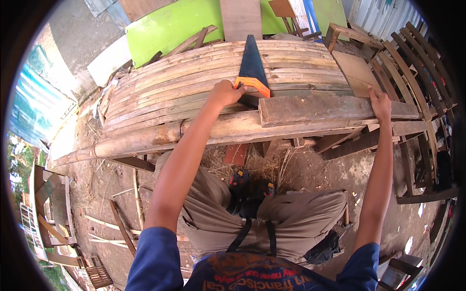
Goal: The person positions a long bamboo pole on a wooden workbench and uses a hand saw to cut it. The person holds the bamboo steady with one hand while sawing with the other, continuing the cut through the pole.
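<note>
My left hand (224, 94) is closed around the handle of a hand saw (253, 60), which has a dark blade and an orange-and-black handle. The blade lies over the bamboo slats and points away from me. Just right of the saw's handle, a weathered wooden plank (315, 110) lies along the near edge of the slatted top. Toward its right end, my right hand (381, 104) grips the plank, with fingers over its far edge. The underside of that grip is hidden.
The bamboo-slat bench (194, 65) has a thick bamboo pole (141, 138) along its near edge. A thin brown board (357, 72) lies at its right. Slatted wooden frames (412, 72) crowd the right side. Bright green panels (174, 26) stand behind. Wood strips (121, 228) litter the ground at left.
</note>
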The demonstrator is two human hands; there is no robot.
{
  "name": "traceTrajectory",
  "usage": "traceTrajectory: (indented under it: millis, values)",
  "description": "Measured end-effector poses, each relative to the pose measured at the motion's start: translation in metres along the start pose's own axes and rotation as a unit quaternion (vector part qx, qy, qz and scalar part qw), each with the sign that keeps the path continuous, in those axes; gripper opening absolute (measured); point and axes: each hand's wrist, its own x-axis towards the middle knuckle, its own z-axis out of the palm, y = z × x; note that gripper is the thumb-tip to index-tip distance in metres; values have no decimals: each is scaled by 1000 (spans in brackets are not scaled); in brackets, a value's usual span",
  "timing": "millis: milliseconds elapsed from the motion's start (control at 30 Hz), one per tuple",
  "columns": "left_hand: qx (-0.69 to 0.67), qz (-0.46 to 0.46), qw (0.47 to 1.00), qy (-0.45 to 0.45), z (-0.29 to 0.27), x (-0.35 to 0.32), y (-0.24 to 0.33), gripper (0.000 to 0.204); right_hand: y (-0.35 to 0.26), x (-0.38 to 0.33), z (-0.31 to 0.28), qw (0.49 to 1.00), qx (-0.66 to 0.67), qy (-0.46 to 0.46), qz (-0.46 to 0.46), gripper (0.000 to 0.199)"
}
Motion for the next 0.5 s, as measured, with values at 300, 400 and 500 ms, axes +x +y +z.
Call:
traceTrajectory:
  millis: [300, 400, 500]
  values:
    - [72, -40, 996, 29, 11, 11, 20, 56, -7, -6, -3, 1000, -15, 5, -11, 49]
    - [69, -53, 995, 39, 6, 19, 13, 55, -12, -8, -8, 1000, 1, -10, -2, 50]
    - [-25, -76, 993, 83, -1, 36, -16, 53, -12, -7, -3, 1000, 17, 14, -16, 49]
